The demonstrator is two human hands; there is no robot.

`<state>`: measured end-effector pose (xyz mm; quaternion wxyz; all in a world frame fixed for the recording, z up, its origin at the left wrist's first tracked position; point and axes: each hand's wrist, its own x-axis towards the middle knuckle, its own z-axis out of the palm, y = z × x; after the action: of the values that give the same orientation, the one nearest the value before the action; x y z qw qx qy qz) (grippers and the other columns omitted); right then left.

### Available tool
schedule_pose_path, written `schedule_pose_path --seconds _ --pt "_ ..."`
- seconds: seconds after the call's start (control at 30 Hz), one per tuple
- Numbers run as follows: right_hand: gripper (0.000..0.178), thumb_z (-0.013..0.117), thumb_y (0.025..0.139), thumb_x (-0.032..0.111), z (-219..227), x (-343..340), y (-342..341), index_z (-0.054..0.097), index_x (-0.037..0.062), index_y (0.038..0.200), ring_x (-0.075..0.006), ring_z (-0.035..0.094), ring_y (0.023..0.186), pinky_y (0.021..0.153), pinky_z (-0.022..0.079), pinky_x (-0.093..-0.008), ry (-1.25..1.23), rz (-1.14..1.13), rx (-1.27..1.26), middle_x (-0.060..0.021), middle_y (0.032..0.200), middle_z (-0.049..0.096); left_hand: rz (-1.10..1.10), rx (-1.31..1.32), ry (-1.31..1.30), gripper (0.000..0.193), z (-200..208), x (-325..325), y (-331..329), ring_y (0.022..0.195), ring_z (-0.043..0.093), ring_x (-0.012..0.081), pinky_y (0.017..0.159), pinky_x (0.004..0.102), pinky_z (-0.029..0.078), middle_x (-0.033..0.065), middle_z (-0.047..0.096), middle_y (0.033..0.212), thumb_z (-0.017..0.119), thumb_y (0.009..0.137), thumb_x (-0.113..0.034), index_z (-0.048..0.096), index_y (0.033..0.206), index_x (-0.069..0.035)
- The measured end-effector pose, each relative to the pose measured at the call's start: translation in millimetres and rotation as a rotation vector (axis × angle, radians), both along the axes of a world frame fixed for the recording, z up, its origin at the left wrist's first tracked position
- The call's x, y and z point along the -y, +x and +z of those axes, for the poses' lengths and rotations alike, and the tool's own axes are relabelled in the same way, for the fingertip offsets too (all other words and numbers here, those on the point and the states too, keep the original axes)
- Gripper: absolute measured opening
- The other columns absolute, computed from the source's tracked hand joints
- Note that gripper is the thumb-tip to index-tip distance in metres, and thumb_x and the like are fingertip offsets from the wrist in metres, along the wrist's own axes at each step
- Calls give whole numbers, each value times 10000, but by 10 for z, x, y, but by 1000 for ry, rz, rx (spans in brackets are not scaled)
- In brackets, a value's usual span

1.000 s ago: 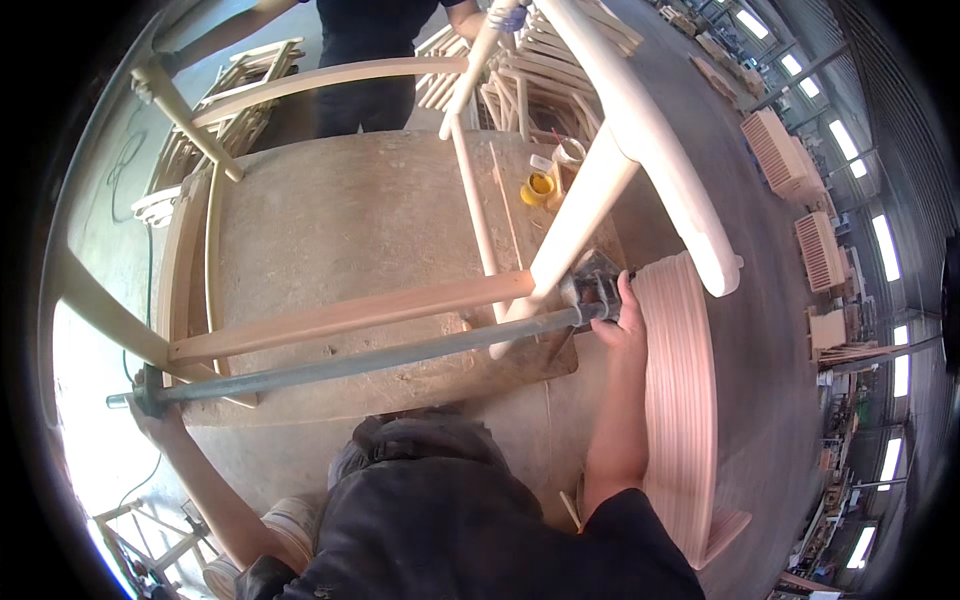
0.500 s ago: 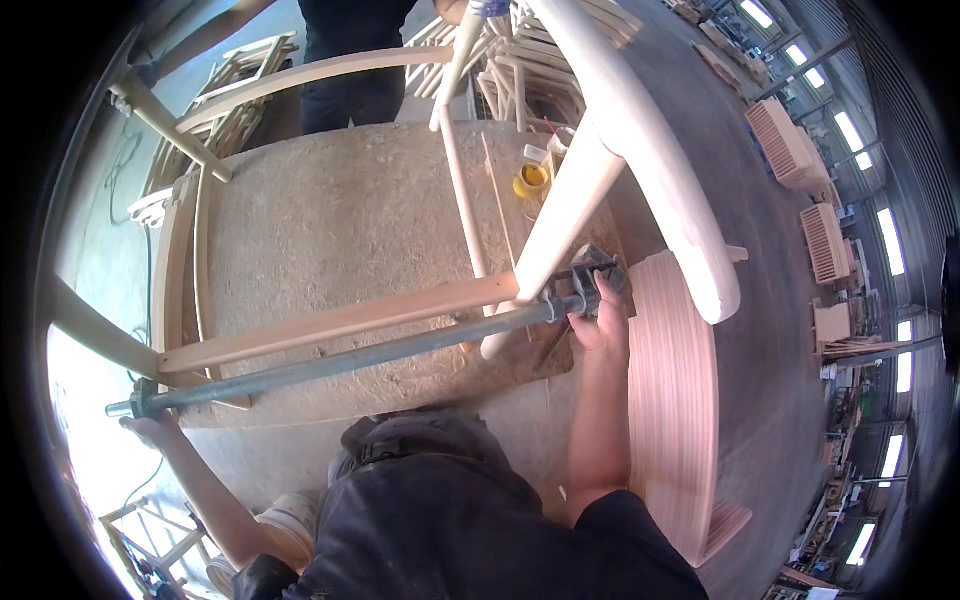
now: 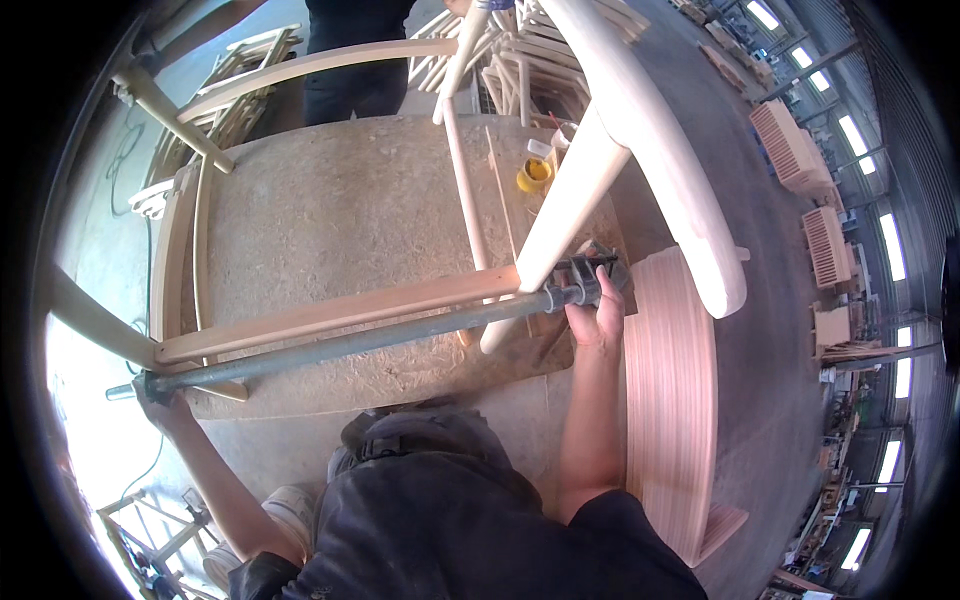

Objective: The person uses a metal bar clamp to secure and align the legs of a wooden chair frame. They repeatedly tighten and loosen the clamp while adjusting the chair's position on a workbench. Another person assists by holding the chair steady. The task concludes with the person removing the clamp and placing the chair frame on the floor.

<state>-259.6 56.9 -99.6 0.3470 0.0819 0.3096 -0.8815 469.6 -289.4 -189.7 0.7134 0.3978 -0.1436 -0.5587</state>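
Observation:
A long grey pipe clamp (image 3: 370, 342) lies along the near side of a pale wooden chair frame, just below its front rail (image 3: 340, 312). My left hand (image 3: 166, 404) is closed round the clamp's jaw at the left end, beside the frame's left front leg (image 3: 100, 322). At the other end my right hand (image 3: 598, 314) grips the clamp's screw head (image 3: 582, 282), close to the right front leg (image 3: 572, 205). A thick, pale curved armrest (image 3: 660, 140) rises above that leg. The fingers of my left hand are partly hidden by the jaw.
The frame stands over a dusty worktable (image 3: 330, 220). A yellow tape-like roll (image 3: 534, 175) sits at its right. Across the table stands another person (image 3: 355, 70), hands at the frame's far corners. Stacked reddish wood pieces (image 3: 672, 400) stand right; wooden frames (image 3: 530, 80) pile up behind.
My left hand has moved up and slightly right with the clamp's jaw, bringing that end closer to the left front leg. My right hand has shifted slightly, still on the screw head.

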Motion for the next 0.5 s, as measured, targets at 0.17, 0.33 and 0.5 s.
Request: schedule_pose_path --seconds 0.17,0.33,0.5 --pt "402 640 989 145 32 -12 173 552 96 1378 -251 611 1176 1038 472 -489 -40 -144 -124 -44 1311 643 8 110 -5 588 -34 -62 -286 1246 576 325 1056 572 458 136 615 1342 695 923 -450 589 1332 -42" --pt "244 545 1060 254 243 107 364 583 125 1263 -269 535 1307 1063 469 -513 141 -361 -154 -76 1412 558 45 106 77 575 52 -35 -354 1249 580 325 1052 574 473 141 610 1350 668 939 -460 589 1340 -56" --pt "268 496 1089 276 -40 -208 -82 626 52 1158 -244 577 1257 1036 484 -390 844 -317 -969 -126 1397 598 -16 137 95 623 76 25 -216 1250 581 337 1047 555 501 160 558 1407 636 956 -481 539 1379 -35"
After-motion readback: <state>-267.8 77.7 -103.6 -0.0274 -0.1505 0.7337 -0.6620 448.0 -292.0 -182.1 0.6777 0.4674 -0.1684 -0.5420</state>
